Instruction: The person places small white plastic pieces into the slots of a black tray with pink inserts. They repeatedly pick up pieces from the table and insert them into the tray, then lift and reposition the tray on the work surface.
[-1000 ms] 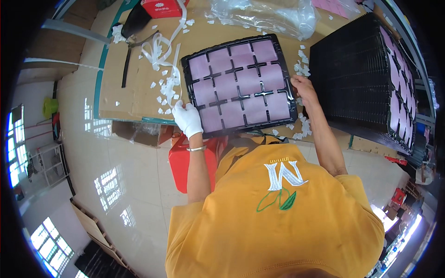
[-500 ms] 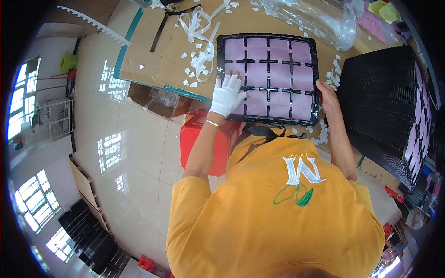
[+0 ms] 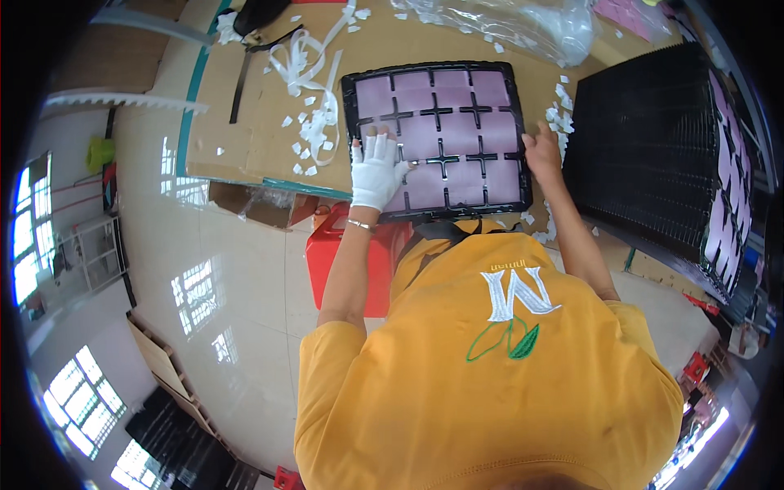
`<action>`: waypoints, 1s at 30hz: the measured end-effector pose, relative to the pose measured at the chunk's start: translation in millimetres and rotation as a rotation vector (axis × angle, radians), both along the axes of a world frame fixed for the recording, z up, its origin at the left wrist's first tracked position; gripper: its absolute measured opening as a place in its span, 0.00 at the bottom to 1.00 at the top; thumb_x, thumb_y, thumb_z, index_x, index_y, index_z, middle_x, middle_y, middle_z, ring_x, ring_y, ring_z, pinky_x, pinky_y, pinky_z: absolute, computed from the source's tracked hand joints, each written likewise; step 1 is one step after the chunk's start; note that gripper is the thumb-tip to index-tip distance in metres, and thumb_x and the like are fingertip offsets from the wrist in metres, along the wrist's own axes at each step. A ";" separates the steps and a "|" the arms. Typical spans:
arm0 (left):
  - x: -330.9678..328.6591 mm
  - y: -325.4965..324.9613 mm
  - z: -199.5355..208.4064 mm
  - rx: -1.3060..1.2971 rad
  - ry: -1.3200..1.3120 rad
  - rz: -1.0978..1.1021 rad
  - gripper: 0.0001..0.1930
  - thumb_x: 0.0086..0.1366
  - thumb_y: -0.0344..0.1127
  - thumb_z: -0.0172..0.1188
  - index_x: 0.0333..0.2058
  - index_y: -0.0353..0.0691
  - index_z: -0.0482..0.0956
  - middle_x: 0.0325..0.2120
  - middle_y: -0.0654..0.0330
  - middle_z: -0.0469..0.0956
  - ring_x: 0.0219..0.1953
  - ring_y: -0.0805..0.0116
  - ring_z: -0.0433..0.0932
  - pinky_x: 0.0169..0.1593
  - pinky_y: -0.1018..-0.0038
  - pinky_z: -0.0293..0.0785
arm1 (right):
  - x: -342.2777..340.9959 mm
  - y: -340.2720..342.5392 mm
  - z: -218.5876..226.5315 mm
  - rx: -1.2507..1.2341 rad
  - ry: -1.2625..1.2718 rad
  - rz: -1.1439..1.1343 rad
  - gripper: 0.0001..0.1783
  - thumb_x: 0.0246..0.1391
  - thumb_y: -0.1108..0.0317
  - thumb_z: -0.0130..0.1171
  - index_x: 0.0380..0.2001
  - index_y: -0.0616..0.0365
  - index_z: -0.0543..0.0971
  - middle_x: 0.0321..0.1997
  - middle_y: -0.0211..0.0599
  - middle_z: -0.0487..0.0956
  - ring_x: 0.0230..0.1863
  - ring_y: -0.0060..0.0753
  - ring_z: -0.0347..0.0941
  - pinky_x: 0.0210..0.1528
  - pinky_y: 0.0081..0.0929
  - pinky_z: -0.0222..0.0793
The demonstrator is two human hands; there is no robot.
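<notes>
A black plastic tray (image 3: pixel 441 215) lies in front of me on the table, its cells filled with light purple sheets (image 3: pixel 457 125) between black cross-shaped dividers. My left hand (image 3: pixel 379 175), in a white glove with bare fingertips, rests flat on the tray's left side with fingers spread. At the tray's right edge is my bare right hand (image 3: pixel 545 157), its thumb and fingers closed at the rim; the fingers' undersides are hidden. Close by on the right stands a tall stack of black trays (image 3: pixel 637 143), with purple sheets showing along its far side.
Cardboard (image 3: pixel 237 151) covers the table. White paper scraps (image 3: pixel 317 131) and a tangled white strip (image 3: pixel 296 69) lie left of the tray, more scraps to its right. Clear plastic wrap (image 3: pixel 539 28) lies at the back. A red stool (image 3: pixel 347 269) stands below the table's near edge.
The whole view has shifted, so the tray and table appear farther left. My right hand has moved slightly up along the tray's edge. My left hand stays flat on the tray.
</notes>
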State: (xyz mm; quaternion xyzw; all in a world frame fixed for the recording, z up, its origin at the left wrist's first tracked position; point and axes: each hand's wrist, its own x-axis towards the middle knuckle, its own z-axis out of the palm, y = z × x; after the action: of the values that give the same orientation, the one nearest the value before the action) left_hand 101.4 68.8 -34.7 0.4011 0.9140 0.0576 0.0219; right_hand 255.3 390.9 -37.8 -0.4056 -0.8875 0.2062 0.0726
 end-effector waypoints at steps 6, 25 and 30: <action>10.6 37.4 31.6 0.001 -0.034 -0.150 0.36 0.60 0.59 0.57 0.60 0.41 0.69 0.65 0.54 0.62 0.71 0.50 0.52 0.69 0.42 0.45 | -13.5 -71.6 42.9 0.320 0.163 0.748 0.23 0.55 0.72 0.49 0.55 0.59 0.72 0.61 0.44 0.71 0.65 0.48 0.64 0.66 0.45 0.58; 15.6 43.8 1.8 0.096 -0.102 -0.282 0.37 0.57 0.56 0.61 0.62 0.42 0.68 0.67 0.58 0.61 0.70 0.51 0.54 0.69 0.51 0.49 | 0.9 -42.7 2.4 0.401 -0.132 0.647 0.25 0.59 0.69 0.45 0.60 0.53 0.69 0.68 0.41 0.65 0.67 0.42 0.61 0.68 0.57 0.51; 14.8 45.7 2.7 0.090 -0.109 -0.264 0.37 0.58 0.56 0.61 0.62 0.45 0.68 0.67 0.60 0.61 0.70 0.51 0.55 0.69 0.52 0.50 | -7.6 -42.7 -3.3 0.432 -0.100 0.636 0.24 0.58 0.69 0.46 0.59 0.52 0.70 0.64 0.41 0.67 0.60 0.39 0.65 0.62 0.55 0.57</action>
State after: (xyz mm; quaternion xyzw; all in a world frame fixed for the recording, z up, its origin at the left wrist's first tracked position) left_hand 116.2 114.4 -32.0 0.5145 0.8473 0.1168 0.0611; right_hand 247.7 348.2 -41.1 -0.0952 -0.9944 0.0070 0.0456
